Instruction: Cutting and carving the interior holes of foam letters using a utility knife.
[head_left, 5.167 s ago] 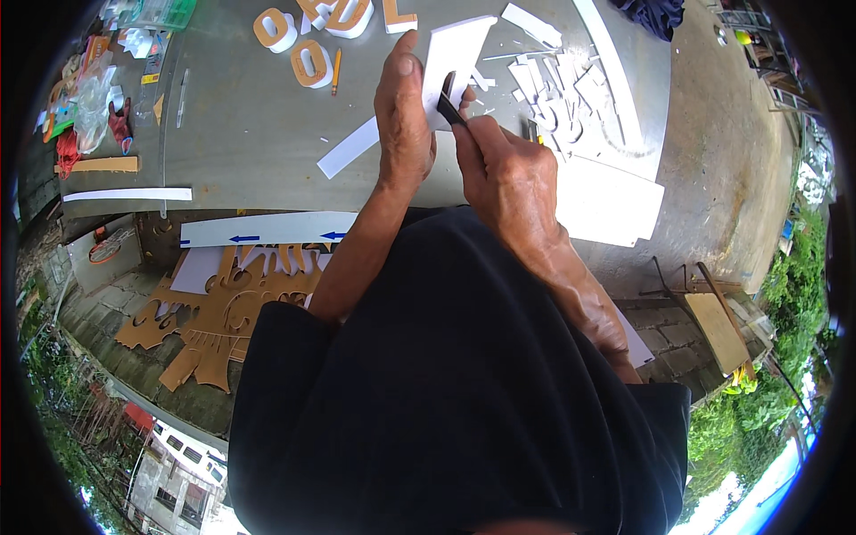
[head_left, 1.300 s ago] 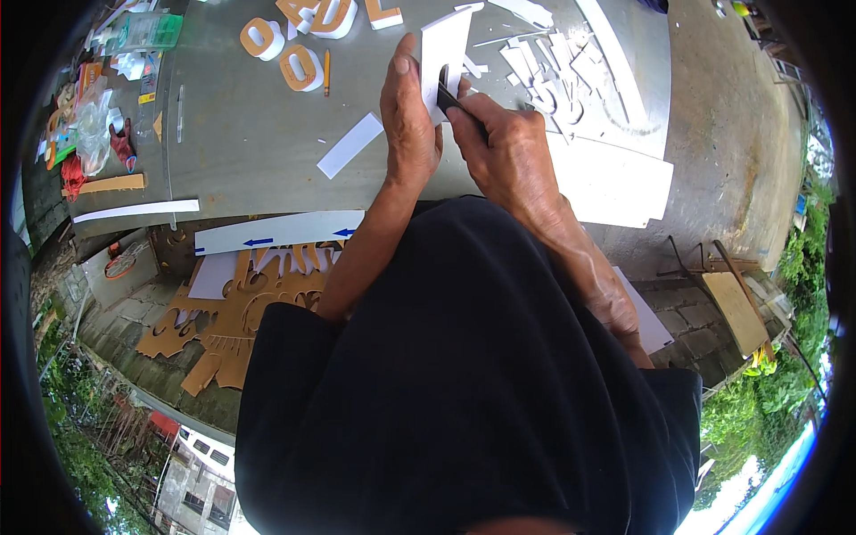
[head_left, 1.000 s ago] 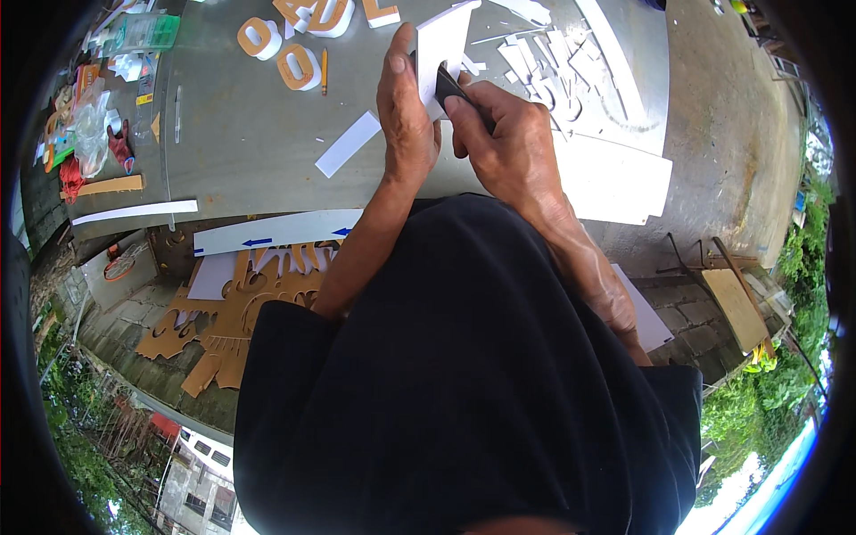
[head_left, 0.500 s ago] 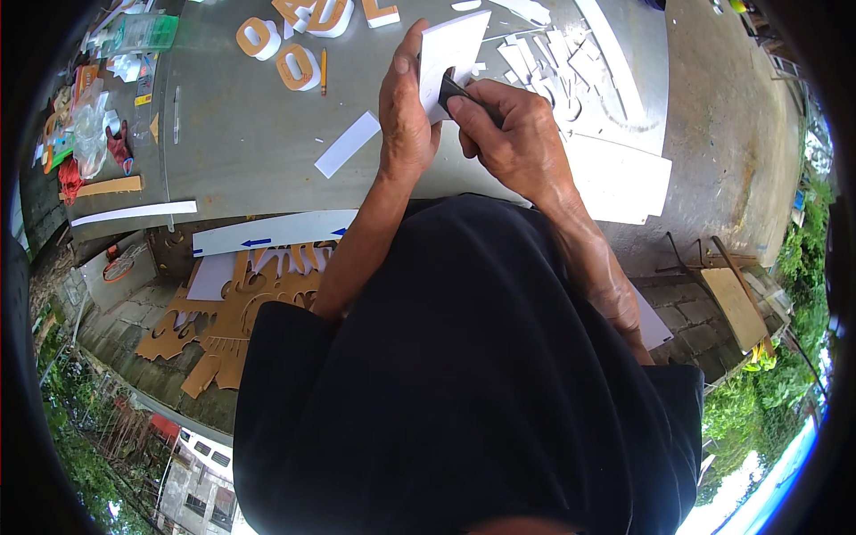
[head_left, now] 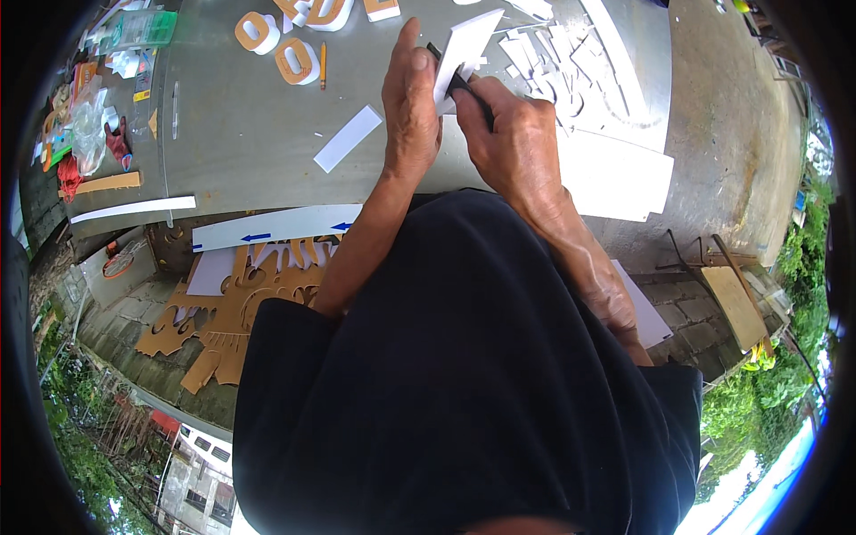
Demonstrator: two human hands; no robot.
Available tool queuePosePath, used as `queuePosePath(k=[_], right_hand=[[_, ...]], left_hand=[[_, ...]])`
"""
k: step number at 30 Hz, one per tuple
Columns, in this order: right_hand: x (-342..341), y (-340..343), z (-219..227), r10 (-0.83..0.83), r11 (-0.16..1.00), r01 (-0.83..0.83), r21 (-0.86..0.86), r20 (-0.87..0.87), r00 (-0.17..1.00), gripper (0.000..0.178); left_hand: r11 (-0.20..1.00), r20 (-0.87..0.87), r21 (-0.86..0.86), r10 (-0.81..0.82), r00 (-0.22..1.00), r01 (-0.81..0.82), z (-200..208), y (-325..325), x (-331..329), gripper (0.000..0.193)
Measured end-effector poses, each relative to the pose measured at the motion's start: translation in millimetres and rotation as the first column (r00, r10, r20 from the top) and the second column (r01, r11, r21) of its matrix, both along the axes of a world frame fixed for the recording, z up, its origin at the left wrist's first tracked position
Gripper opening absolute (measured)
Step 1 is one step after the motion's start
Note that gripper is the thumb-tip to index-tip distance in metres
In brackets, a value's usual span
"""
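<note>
Grey and wide, a table (head_left: 267, 134) is bearing white scraps (head_left: 532, 62), while above it the left hand (head_left: 411, 111) is clasping a tilted white board (head_left: 465, 46) and the right hand (head_left: 517, 129) is gripping a black tool (head_left: 482, 103) that is poking through the board.

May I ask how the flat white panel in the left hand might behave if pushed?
The flat white panel is probably fairly stiff, standing straight in the left hand. It is likely light, being thin. It may crack near the opening by the slim black tool.
</note>
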State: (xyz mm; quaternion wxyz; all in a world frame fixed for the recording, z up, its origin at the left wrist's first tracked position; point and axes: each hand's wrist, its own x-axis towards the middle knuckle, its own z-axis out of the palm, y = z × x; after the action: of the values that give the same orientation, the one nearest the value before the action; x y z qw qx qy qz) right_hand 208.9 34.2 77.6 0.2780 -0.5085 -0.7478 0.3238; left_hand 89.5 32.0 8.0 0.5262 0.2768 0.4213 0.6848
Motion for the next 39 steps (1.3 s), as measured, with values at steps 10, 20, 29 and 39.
queuePosePath(k=[10, 20, 29, 39], right_hand=[[1, -2, -4, 0.019, 0.994, -0.026, 0.107, 0.068, 0.997, 0.010], [11, -2, 2, 0.077, 0.996, -0.076, -0.042, 0.016, 0.997, 0.011], [8, 1, -1, 0.061, 0.994, -0.061, -0.087, -0.004, 0.998, 0.014], [-5, 6, 6, 0.014, 0.983, -0.046, -0.177, -0.178, 0.984, 0.012]], left_hand=[[1.000, -0.270, -0.024, -0.018, 0.963, 0.012, -1, -5, -3, 0.079], [1.000, -0.218, -0.030, -0.015, 0.976, 0.008, -2, 3, -5, 0.079], [0.994, -0.071, -0.078, -0.082, 0.994, 0.077, -1, 3, -4, 0.075], [0.998, 0.019, -0.063, 0.003, 1.000, -0.002, -7, 5, -9, 0.077]])
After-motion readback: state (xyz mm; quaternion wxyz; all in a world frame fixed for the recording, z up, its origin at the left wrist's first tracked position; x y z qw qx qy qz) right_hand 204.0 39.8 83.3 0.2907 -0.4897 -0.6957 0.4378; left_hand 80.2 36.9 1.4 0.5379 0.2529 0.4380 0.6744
